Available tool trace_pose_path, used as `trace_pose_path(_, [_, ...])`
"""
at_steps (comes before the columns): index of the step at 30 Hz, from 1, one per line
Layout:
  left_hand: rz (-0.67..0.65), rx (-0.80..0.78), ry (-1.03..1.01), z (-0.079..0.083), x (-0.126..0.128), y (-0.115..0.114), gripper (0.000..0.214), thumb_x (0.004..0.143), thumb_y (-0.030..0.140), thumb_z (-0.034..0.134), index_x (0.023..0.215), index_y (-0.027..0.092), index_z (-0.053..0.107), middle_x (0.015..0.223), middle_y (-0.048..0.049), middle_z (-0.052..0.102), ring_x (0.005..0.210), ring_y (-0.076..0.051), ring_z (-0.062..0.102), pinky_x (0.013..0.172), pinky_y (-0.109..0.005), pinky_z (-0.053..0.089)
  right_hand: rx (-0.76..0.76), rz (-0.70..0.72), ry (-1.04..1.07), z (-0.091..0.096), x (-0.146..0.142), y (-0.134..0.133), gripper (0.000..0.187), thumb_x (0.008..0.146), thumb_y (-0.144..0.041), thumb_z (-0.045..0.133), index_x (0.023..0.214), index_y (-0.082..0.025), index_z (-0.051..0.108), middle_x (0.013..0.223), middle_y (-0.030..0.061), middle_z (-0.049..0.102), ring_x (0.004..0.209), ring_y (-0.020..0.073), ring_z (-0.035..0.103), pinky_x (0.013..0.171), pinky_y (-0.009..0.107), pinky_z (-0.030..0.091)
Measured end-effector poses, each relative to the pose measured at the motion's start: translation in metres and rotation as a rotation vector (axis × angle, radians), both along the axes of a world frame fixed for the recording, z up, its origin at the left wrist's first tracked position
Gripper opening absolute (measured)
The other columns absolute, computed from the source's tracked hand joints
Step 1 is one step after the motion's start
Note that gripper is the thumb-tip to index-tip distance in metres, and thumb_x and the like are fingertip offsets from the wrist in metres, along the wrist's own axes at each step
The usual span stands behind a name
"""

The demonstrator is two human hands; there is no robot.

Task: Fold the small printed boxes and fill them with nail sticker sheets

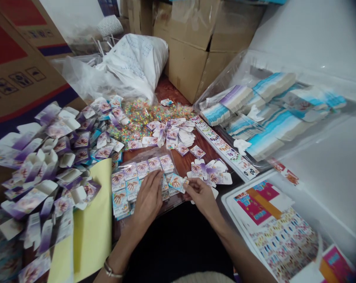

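My left hand (148, 196) lies flat with fingers stretched over a clear plastic bag (138, 179) of small printed packets showing hands and nails. My right hand (200, 194) pinches one small blue packet (177, 181) at the bag's right edge. Just beyond it lies a cluster of flat purple-and-white cartons (209, 171). A large heap of folded purple cartons (45, 165) spreads to my left.
A yellow sheet (92, 224) lies at the left front. Colourful small pieces (142, 114) sit in the middle by a white sack (136, 63). Bagged stacks of blue and purple cartons (269, 114), printed nail sheets (272, 232) and cardboard boxes (195, 47) fill the right and back.
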State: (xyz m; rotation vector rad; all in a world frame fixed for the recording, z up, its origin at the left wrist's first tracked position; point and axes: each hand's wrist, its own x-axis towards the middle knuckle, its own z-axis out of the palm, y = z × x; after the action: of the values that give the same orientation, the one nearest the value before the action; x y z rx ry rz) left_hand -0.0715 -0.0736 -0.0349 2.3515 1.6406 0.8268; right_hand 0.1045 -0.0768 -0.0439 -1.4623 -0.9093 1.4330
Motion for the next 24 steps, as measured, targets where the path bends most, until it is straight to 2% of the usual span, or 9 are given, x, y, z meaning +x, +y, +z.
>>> trace_pose_path(4, [0.000,0.010,-0.019,-0.003,-0.001,-0.001,0.036,0.087,0.009,0.035,0.120,0.009,0.047,0.120,-0.0132,0.053,0.114,-0.023,0.044,0.099,-0.042,0.040,0.021,-0.053,-0.066,-0.002,-0.014,-0.009,0.034,0.069,-0.045,0.065,0.087,-0.018,0.052,0.063,-0.0021,0.059,0.051,0.0132,0.058,0.048,0.025,0.047])
trace_pose_path(8, [0.000,0.017,-0.051,-0.007,-0.002,-0.003,0.037,0.087,0.009,0.034,0.121,0.010,0.047,0.121,-0.0129,0.053,0.116,-0.022,0.044,0.100,-0.042,0.039,0.107,-0.024,-0.177,-0.006,-0.023,-0.008,0.029,0.072,-0.045,0.063,0.079,-0.019,0.051,0.062,-0.0017,0.059,0.052,0.0134,0.057,0.051,0.025,0.046])
trace_pose_path(12, [0.006,0.031,-0.085,-0.010,0.000,-0.004,0.036,0.087,0.009,0.034,0.120,0.009,0.048,0.121,-0.0131,0.053,0.116,-0.020,0.045,0.101,-0.040,0.038,0.217,0.026,-0.310,-0.008,-0.020,-0.004,0.024,0.078,-0.042,0.057,0.082,-0.018,0.056,0.069,0.0012,0.062,0.060,0.0143,0.057,0.057,0.026,0.046])
trace_pose_path(14, [0.008,0.034,-0.094,-0.005,-0.003,-0.006,0.035,0.087,0.010,0.034,0.119,0.010,0.049,0.120,-0.0125,0.054,0.116,-0.020,0.045,0.101,-0.039,0.038,0.260,0.039,-0.371,-0.002,-0.014,-0.007,0.024,0.080,-0.041,0.054,0.085,-0.018,0.058,0.069,0.0013,0.062,0.061,0.0142,0.057,0.059,0.026,0.045])
trace_pose_path(17, [0.045,0.020,-0.125,0.014,-0.024,-0.014,0.036,0.088,0.014,0.034,0.121,0.012,0.047,0.122,-0.0105,0.054,0.118,-0.018,0.045,0.104,-0.038,0.034,0.310,0.071,-0.411,0.013,-0.011,-0.018,0.021,0.081,-0.038,0.054,0.087,-0.019,0.060,0.070,0.0008,0.063,0.062,0.0133,0.057,0.062,0.026,0.045])
trace_pose_path(19, [0.164,-0.009,-0.170,0.030,-0.048,-0.022,0.036,0.089,0.019,0.036,0.123,0.015,0.047,0.124,-0.0091,0.054,0.118,-0.018,0.045,0.104,-0.038,0.032,0.238,0.216,-0.311,0.022,-0.020,-0.028,0.021,0.081,-0.038,0.053,0.085,-0.019,0.062,0.066,0.0000,0.062,0.056,0.0114,0.056,0.056,0.024,0.044])
trace_pose_path(21, [0.360,-0.069,-0.234,0.042,-0.076,-0.031,0.037,0.089,0.028,0.037,0.122,0.017,0.049,0.124,-0.0084,0.054,0.118,-0.020,0.045,0.103,-0.039,0.033,0.053,0.412,-0.077,0.028,-0.038,-0.036,0.026,0.080,-0.040,0.054,0.089,-0.018,0.062,0.067,0.0006,0.063,0.052,0.0108,0.055,0.048,0.023,0.043])
trace_pose_path(23, [0.513,-0.212,-0.366,0.044,-0.098,-0.039,0.041,0.088,0.037,0.038,0.121,0.018,0.051,0.123,-0.0089,0.055,0.118,-0.022,0.047,0.102,-0.041,0.034,-0.171,0.538,0.194,0.028,-0.064,-0.043,0.036,0.074,-0.042,0.060,0.100,-0.017,0.060,0.081,0.0040,0.065,0.061,0.0133,0.061,0.049,0.024,0.047])
trace_pose_path(24, [0.552,-0.298,-0.442,0.041,-0.105,-0.043,0.044,0.087,0.041,0.039,0.122,0.018,0.050,0.124,-0.0093,0.054,0.118,-0.022,0.047,0.102,-0.041,0.034,-0.269,0.553,0.306,0.027,-0.077,-0.045,0.043,0.070,-0.041,0.064,0.105,-0.017,0.058,0.090,0.0057,0.065,0.068,0.0153,0.064,0.054,0.026,0.049])
